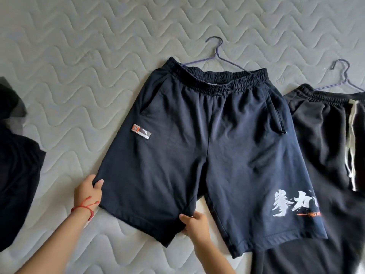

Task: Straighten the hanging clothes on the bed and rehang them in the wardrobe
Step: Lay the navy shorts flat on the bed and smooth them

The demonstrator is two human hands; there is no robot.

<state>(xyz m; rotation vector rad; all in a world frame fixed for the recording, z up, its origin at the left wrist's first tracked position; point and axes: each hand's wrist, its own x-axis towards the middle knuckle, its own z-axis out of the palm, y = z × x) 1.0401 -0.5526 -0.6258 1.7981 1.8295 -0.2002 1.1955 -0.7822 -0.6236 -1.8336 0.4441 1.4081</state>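
Observation:
Dark navy shorts point(207, 147) with white lettering on one leg lie flat on the quilted mattress point(79, 56). Their elastic waistband sits on a purple wire hanger point(216, 53) whose hook points to the far side. My left hand point(88, 192), with a red string bracelet at the wrist, pinches the outer hem corner of the left leg. At that same leg's inner hem corner, near the crotch, my right hand point(194, 226) pinches the cloth. The leg is spread between the two hands.
Black trousers point(324, 147) with a white drawstring lie at the right on a second purple hanger point(344, 76), partly under the shorts. A black garment point(15, 165) lies at the left edge.

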